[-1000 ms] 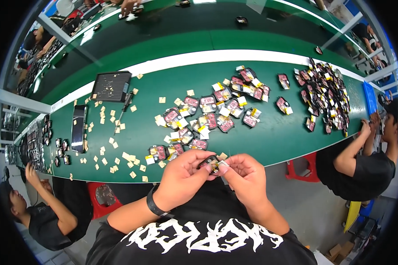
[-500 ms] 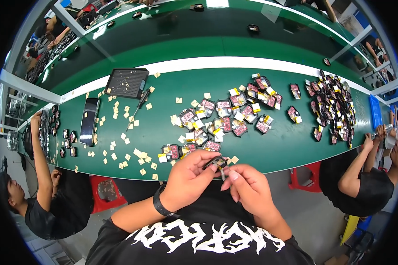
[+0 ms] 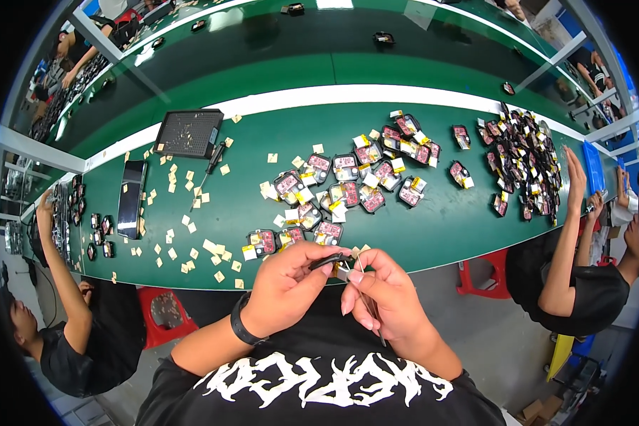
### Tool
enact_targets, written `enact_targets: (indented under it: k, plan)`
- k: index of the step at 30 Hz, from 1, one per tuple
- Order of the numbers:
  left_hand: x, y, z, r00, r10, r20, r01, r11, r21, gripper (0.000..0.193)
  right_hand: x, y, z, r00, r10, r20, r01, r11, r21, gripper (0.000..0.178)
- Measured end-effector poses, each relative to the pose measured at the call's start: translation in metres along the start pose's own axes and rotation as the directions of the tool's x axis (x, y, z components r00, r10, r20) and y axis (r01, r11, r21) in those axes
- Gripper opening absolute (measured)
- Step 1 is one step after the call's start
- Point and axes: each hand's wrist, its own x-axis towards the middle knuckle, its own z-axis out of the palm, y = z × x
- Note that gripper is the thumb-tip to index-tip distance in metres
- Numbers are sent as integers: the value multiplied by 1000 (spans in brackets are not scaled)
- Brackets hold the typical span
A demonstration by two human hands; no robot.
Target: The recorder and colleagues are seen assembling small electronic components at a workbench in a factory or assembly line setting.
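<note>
Near the table's front edge, my left hand [image 3: 285, 282] pinches a small black casing [image 3: 328, 260] between thumb and fingers. Close beside it, my right hand [image 3: 392, 292] grips slim metal tweezers [image 3: 371, 307], their back end sticking out below the palm. The tips meet a small pale piece at the casing's right end; fingers partly hide this spot. Just beyond my hands lie several black casings with red circuit boards [image 3: 344, 193], white pads and yellow tabs. One such casing [image 3: 328, 233] sits right above my left fingers.
Small cream squares [image 3: 209, 245] are scattered to the left, near a screwdriver [image 3: 209, 165], a black tray [image 3: 188, 133] and a dark flat panel [image 3: 131, 199]. A big heap of casings [image 3: 525, 163] stands at right. Co-workers sit on both sides; a belt [image 3: 348, 64] runs behind.
My right hand has turned, so the tweezers now show along the palm. The casing in my left hand is tilted more edge-on. The whole view has shifted slightly.
</note>
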Motion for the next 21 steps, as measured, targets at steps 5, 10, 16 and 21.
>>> enact_targets:
  k: [5, 10, 16, 21]
  plan:
    - [0, -4, -4, 999, -21, 25, 21, 1000, -17, 27, 0, -1, 3, 1000, 1, 1, -1, 1000, 19, 11]
    - [2, -3, -9, 998, -54, 23, 54, 998, -10, 26, 3, 4, 9, 994, -69, -84, 69, 998, -3, 14]
    - [1, 7, -12, 980, -201, -6, 199, 973, -114, 26, 5, 15, -2, 975, -219, -32, 206, 949, -237, 17]
    - [0, 6, -8, 970, -242, -25, 234, 954, -187, 28, 2, 15, -6, 947, -314, 67, 308, 827, -471, 17]
